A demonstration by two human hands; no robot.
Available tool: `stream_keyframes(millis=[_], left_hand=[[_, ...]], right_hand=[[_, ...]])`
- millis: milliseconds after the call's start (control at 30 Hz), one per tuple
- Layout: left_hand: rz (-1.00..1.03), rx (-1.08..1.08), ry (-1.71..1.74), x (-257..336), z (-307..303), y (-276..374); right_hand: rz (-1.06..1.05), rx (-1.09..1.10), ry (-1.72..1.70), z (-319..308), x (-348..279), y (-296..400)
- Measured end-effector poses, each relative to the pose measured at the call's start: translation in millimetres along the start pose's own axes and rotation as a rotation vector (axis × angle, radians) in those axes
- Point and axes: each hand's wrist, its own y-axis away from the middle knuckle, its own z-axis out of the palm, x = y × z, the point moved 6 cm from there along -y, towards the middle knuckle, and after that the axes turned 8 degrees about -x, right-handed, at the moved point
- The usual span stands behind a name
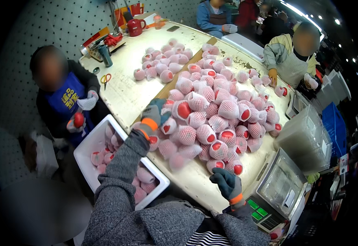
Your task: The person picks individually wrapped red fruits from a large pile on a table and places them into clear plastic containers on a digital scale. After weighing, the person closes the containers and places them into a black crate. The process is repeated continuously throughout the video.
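A large pile of red fruits in white foam net sleeves (pixel 208 107) covers the middle of a worn white table (pixel 122 89). My left hand (pixel 156 112), in a grey and dark glove with an orange cuff, reaches over the left side of the pile, against several sleeved fruits; whether it grips one cannot be told. At the near edge of the pile, my right hand (pixel 226 184), gloved alike, is just below a sleeved fruit (pixel 234 167), its fingers bent and partly hidden. Under my left arm stands a white foam box (pixel 122 132) holding more sleeved fruits.
A weighing scale (pixel 274 190) with a clear plastic tray is at the right, beside stacked clear containers (pixel 305 141). A wooden strip (pixel 166 89) divides the table. Scissors (pixel 106 79), a bottle (pixel 105 54) and a red kettle (pixel 136 27) lie beyond. Other people stand around the table.
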Motion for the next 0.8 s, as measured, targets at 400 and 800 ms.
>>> stream_keyframes(millis=[400, 800], left_hand=[[-0.328, -0.361, -0.290, -119.0, 56.8, -230.9], [-0.214, -0.296, -0.387, -136.3, 93.4, -267.0]], right_hand=[[-0.021, 0.072, 0.383, -11.4, -41.7, -63.7], [0.250, 0.014, -0.115, -38.5, -37.1, -173.1]])
